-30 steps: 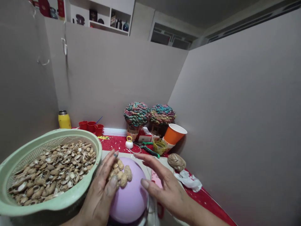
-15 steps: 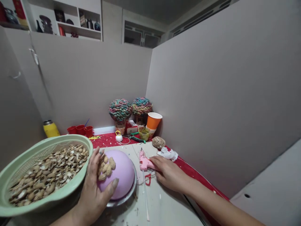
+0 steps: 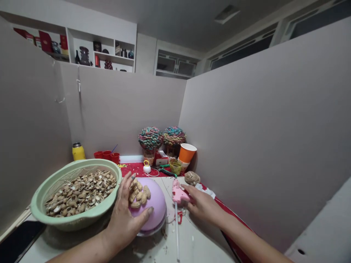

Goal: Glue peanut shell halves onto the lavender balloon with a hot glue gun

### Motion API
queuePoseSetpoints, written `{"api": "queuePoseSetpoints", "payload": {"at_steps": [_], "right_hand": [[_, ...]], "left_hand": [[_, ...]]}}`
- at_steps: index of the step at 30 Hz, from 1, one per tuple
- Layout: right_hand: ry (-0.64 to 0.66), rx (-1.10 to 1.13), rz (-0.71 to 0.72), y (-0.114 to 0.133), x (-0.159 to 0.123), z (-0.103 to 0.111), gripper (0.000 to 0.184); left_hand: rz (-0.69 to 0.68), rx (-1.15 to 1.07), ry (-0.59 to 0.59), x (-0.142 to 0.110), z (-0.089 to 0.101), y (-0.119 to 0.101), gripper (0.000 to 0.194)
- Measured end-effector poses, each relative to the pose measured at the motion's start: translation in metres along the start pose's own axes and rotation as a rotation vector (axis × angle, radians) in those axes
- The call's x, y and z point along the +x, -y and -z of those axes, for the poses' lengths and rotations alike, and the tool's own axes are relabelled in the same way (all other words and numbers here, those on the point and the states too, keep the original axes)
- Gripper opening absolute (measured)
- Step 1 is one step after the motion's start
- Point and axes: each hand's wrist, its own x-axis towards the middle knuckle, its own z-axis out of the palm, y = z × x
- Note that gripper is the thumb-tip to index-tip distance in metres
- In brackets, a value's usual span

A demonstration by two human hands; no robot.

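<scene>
A purple balloon (image 3: 155,199) sits in a shallow round dish (image 3: 148,232) on the pale board. Several peanut shells (image 3: 140,197) are clustered on its upper left side. My left hand (image 3: 124,210) cups that side, the fingers behind the shells and the thumb resting on the balloon. My right hand (image 3: 203,204) is around the handle of a pink glue gun (image 3: 178,193), which points away from me. A long clear glue stick (image 3: 177,233) runs out of its back end. Beneath it shows a red piece (image 3: 180,218), possibly the gun's stand.
A green colander (image 3: 37,199) full of shells stands at left. Two shell-covered balls on stands (image 3: 150,138), orange paper cups (image 3: 187,153), green-handled pliers (image 3: 168,171), red cups (image 3: 106,155) and a twine ball (image 3: 192,178) line the back. A panel (image 3: 260,138) rises at right.
My head view has tilted up and turned left, so everything sits lower and further right. Both hands keep much the same hold on the balloon and glue gun.
</scene>
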Motion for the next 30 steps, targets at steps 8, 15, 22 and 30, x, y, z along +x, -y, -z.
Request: {"api": "queuePoseSetpoints", "payload": {"at_steps": [8, 15, 22, 30], "right_hand": [[-0.349, 0.683, -0.187, 0.027, -0.005, 0.03, 0.043], [-0.13, 1.076, -0.235, 0.084, 0.003, -0.006, 0.036], [-0.036, 1.117, -0.133, 0.093, -0.002, -0.038, 0.043], [0.055, 1.033, -0.172, 0.083, -0.005, -0.036, 0.051]], "left_hand": [[-0.053, -0.008, -0.03, 0.0, -0.003, 0.0, 0.085], [-0.087, -0.01, -0.031, -0.002, -0.004, 0.0, 0.082], [-0.058, 0.017, 0.045, -0.001, -0.001, -0.001, 0.092], [-0.081, 0.111, 0.054, -0.002, 0.001, -0.004, 0.086]]}}
